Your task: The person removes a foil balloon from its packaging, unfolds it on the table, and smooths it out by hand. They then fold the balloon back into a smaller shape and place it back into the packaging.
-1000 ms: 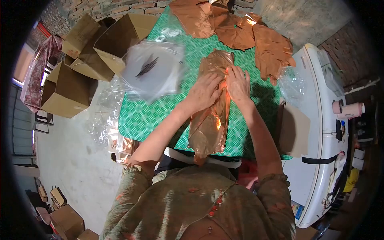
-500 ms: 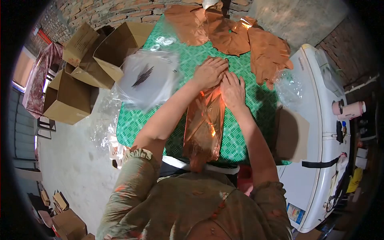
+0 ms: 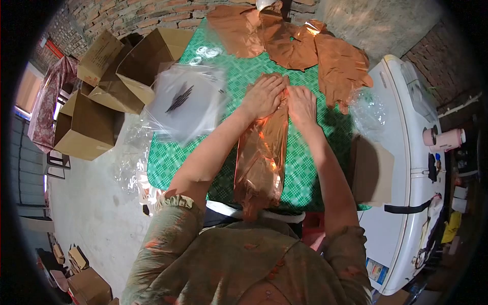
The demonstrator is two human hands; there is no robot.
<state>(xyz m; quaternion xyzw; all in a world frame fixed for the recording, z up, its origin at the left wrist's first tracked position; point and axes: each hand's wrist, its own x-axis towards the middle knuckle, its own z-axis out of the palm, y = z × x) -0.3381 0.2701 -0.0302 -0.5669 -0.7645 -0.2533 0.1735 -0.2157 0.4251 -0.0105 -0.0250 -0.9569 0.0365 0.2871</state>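
A long, flat piece of shiny copper-coloured foil, which looks like a deflated foil balloon (image 3: 262, 157), lies lengthwise on the green checked tablecloth (image 3: 302, 178). Its near end hangs over the table edge towards my body. My left hand (image 3: 264, 96) rests flat over the far part of it, fingers stretched out and pressing down. Close beside, my right hand (image 3: 303, 105) has its fingers bent at the foil's right edge and appears to pinch it; the fingertips are partly hidden. More crumpled copper foil pieces (image 3: 343, 66) lie along the far side of the table.
Clear plastic bags (image 3: 198, 104) with dark marks are stacked at the left, with white rings (image 3: 207, 51) behind them. Open cardboard boxes (image 3: 86, 127) stand further left. On the right are a crumpled clear bag (image 3: 368, 109), a cardboard piece (image 3: 373, 170) and a white appliance (image 3: 396, 152).
My right hand has shifted slightly right and its fingers have bent in at the foil's edge. My left hand has moved slightly left. The foil lies flatter and a little wider.
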